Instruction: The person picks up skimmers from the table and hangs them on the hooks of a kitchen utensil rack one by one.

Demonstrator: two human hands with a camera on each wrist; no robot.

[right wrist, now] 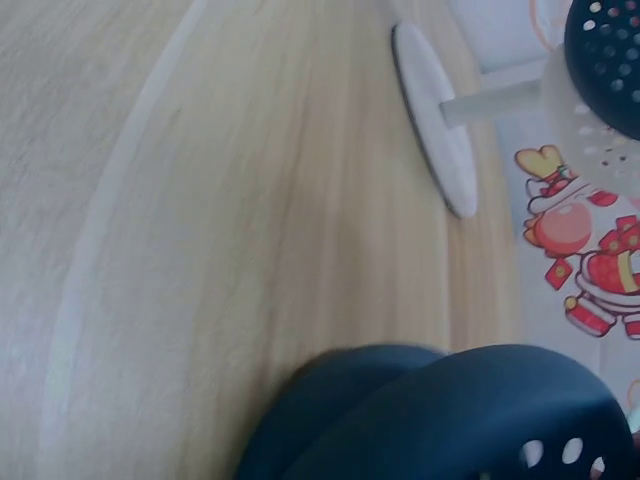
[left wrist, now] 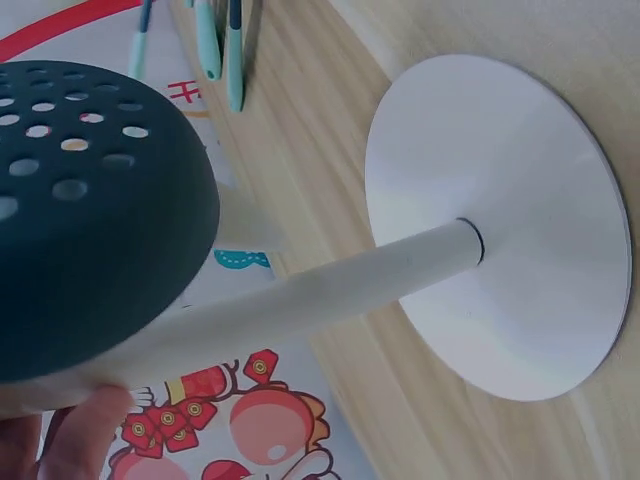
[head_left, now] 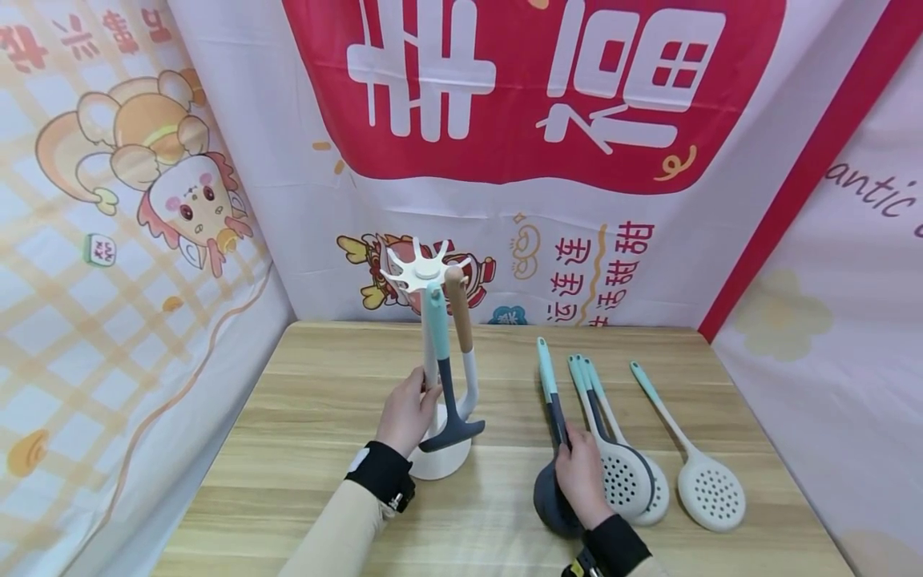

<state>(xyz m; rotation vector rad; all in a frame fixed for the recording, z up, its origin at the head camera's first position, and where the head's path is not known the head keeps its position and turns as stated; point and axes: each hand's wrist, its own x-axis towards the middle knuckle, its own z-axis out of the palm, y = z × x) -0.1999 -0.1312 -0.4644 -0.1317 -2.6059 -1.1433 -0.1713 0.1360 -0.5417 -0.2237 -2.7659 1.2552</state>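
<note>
My left hand (head_left: 411, 409) grips the white pole (left wrist: 330, 290) of a utensil stand, its round base (left wrist: 510, 220) flat on the table. White hooks (head_left: 425, 271) fan out at the top. From them hang a dark skimmer (left wrist: 100, 240) with a teal handle and a pale utensil with a brown handle (head_left: 457, 308). My right hand (head_left: 580, 473) holds the dark shaft of a teal-handled ladle (head_left: 551, 501) right of the stand. In the right wrist view two dark bowls overlap, the front one (right wrist: 460, 420) with holes; whether they touch the table I cannot tell.
Just right of my right hand lie overlapping skimmers, a pale perforated one (head_left: 626, 481) on top. Farther right a single pale skimmer (head_left: 710, 490) lies apart on the wooden table (head_left: 324, 481). Printed cloth (head_left: 461, 192) hangs behind and on both sides.
</note>
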